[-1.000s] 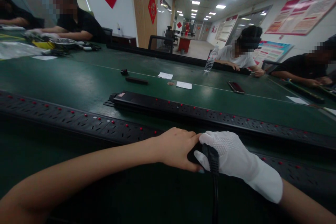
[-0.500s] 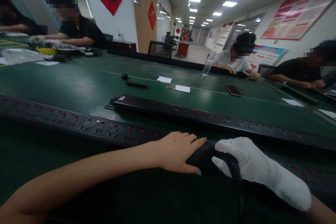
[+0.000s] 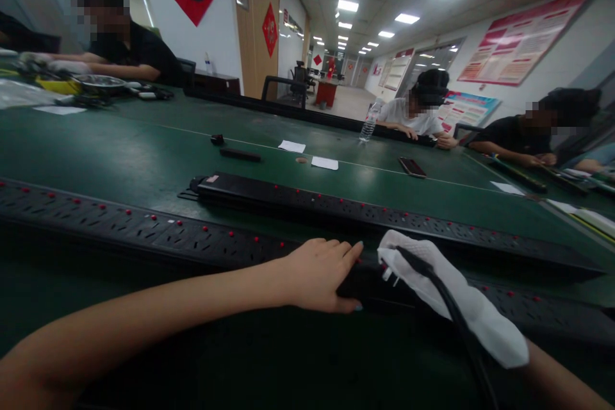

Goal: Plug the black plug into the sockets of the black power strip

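Note:
A long black power strip (image 3: 144, 224) with red dots along its top lies across the table in front of me. My left hand (image 3: 319, 275) is bare and clamps over it, fingers on the far side and thumb on the near side. In my white-gloved right hand (image 3: 427, 269) is a black power plug (image 3: 414, 261), held just above the strip, to the right of my left hand. Metal prongs stick out below the glove, pointing down and apart from the sockets as far as I can see. A thick black cord (image 3: 461, 327) runs from the plug toward me.
Behind lies a second black power strip (image 3: 250, 195). Further back are white papers (image 3: 325, 163), a phone (image 3: 412, 167), a dark bar (image 3: 240, 154) and a water bottle (image 3: 369, 122). Several people sit around the green table (image 3: 120, 154), a metal bowl (image 3: 100, 81) near one.
My right hand has lifted and turned with the plug, so the prongs now show and the cord swings right. My left hand keeps its hold on the strip. The view has shifted slightly.

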A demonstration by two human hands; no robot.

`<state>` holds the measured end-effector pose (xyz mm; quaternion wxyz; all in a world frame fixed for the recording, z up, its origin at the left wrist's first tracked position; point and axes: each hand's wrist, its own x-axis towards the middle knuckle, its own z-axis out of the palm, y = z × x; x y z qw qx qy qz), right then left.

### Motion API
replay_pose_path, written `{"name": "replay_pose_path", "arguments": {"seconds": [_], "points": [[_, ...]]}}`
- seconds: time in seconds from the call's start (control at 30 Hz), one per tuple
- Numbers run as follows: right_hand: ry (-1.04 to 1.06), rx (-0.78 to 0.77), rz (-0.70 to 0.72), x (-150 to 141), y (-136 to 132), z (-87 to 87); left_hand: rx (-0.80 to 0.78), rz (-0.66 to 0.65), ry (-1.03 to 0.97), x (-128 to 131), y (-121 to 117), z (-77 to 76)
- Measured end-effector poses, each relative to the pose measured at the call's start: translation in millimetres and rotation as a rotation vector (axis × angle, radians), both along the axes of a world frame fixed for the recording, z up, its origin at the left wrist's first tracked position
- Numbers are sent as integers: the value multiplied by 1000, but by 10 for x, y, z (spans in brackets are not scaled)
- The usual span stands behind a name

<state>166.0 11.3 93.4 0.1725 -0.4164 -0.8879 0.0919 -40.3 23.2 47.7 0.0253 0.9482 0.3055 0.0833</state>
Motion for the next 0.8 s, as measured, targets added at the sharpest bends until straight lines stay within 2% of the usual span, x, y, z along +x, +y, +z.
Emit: {"name": "replay_pose_path", "arguments": {"seconds": [0.07,0.17,0.3,0.43,0.53,0.63,0.73,0.8], "points": [[-42,-110,-10,-114,45,-25,0,21,-11,1,-7,-2],[-103,-89,-35,-198,124,-112,-5,37,-14,-1,-17,25],[-213,49,-32,-208,139,-185,-28,38,-5,-1,-14,54],[-341,221,-39,-238,-6,-152,-38,15,-22,-5,-3,50],[-388,275,-74,-254,-108,-141,-44,2,-18,-10,-2,52],[-394,251,-22,-250,-108,-146,-39,10,-13,-13,-6,56],[-380,158,95,-252,-25,-139,-21,3,-3,-15,-6,48],[-353,94,119,-251,35,-146,-8,1,-5,-16,-1,35]]}}
